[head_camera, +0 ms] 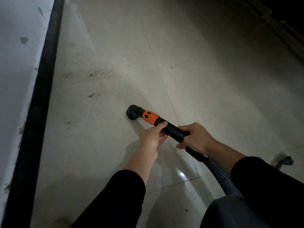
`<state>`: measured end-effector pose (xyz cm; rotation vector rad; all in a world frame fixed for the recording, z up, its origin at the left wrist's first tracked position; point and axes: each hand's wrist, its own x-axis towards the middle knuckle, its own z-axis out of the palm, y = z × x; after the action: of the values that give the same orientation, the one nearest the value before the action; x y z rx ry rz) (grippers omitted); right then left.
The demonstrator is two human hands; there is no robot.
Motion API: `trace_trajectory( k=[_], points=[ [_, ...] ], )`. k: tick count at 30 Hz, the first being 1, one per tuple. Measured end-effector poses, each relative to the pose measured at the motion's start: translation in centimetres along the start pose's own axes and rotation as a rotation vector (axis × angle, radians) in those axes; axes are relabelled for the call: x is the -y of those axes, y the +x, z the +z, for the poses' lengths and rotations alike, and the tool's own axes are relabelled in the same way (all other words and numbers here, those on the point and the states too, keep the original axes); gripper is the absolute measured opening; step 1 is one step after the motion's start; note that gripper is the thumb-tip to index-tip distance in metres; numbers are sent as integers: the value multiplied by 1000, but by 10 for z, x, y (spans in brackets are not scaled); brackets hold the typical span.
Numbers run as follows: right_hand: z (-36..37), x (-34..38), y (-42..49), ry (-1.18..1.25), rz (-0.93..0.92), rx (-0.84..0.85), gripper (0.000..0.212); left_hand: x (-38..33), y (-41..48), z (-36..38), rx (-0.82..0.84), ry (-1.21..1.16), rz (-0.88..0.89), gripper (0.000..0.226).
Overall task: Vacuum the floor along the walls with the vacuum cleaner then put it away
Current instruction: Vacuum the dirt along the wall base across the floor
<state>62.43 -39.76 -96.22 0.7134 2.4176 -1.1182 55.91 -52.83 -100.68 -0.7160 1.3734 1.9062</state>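
My left grip (151, 139) pinches the black vacuum tube (172, 129) just behind its orange collar (150, 117), thumb on top and fingers curled beneath. My right grip (195, 137) is wrapped round the same tube further back, toward 4 o'clock, where the tube bends down into the ribbed hose (218, 171). The hose runs off toward 5 o'clock and passes behind my right sleeve (263, 178).

The tube points toward 10 o'clock, and its black nozzle (132, 112) sits low over the pale tiled floor (181, 63); I cannot tell whether it touches. The nozzle is well apart from the wall (16, 63), which fills the 9 o'clock side with a black skirting strip (41, 96) along its foot. A patch of brownish dirt (92, 74) lies on the tiles at 11 o'clock from the nozzle, between it and the skirting. A small dark object (285, 161), too blurred to identify, lies on the floor at 3 o'clock from my right grip.
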Motion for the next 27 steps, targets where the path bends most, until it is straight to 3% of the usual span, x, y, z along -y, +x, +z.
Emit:
trace_trajectory(
  k=[27],
  points=[
    [69,74,11,-18,-106,109,35,-37,-7,-89,-138,-204,29,19]
  ],
)
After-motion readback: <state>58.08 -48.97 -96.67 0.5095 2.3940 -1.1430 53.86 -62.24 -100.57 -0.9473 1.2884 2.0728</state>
